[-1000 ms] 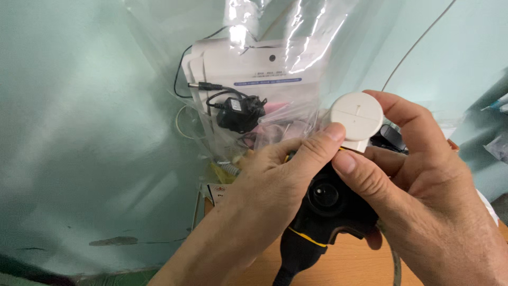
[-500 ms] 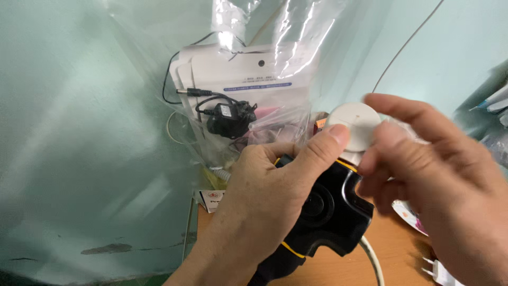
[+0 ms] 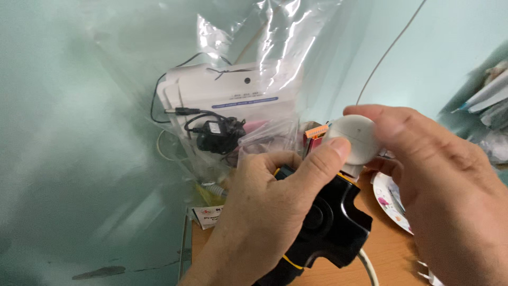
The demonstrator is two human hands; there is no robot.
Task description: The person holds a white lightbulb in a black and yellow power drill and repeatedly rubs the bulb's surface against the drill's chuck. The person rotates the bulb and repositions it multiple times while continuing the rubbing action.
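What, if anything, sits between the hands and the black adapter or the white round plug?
Nothing visible. The left hand already grips the black adapter, and the right hand pinches the white round plug at the adapter's top. The clear plastic bag hangs behind them.

The round plug (image 3: 353,139) sat atop the multi-socket adapter (image 3: 328,228), between the left hand (image 3: 264,212) and the right hand (image 3: 450,196). Behind them hung a plastic bag (image 3: 238,122) with a power adapter (image 3: 214,139) inside. A plate (image 3: 389,204) lay on the tabletop (image 3: 386,254), right of the adapter.
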